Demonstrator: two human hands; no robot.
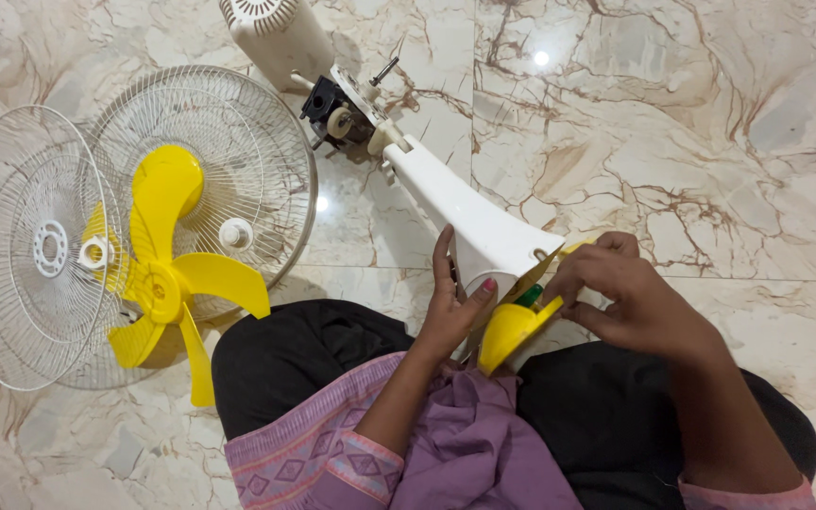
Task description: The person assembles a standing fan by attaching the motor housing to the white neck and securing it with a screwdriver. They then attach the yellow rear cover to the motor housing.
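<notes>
On the marble floor (710, 123) at far left lies a white wire fan guard (21, 250), overlapping a second white guard (238, 161) beside it. A yellow three-bladed fan blade (167, 274) rests across both guards, one blade reaching toward the person's dark-trousered knee. Upper centre, the cream motor housing (276, 33) lies on the floor, its exposed black motor parts (332, 113) joined to a white fan neck (455, 212) that slants down to the person's lap. The left hand (450, 307) is wrapped around the wide lower end of this neck, fingers up along its side, thumb pressed on it. Just right, a yellow cover piece (512, 326) with a green part (528, 297) sits at the neck's end. The right hand (630, 297) is curled closed, fingertips gripping the yellow cover's upper edge.
</notes>
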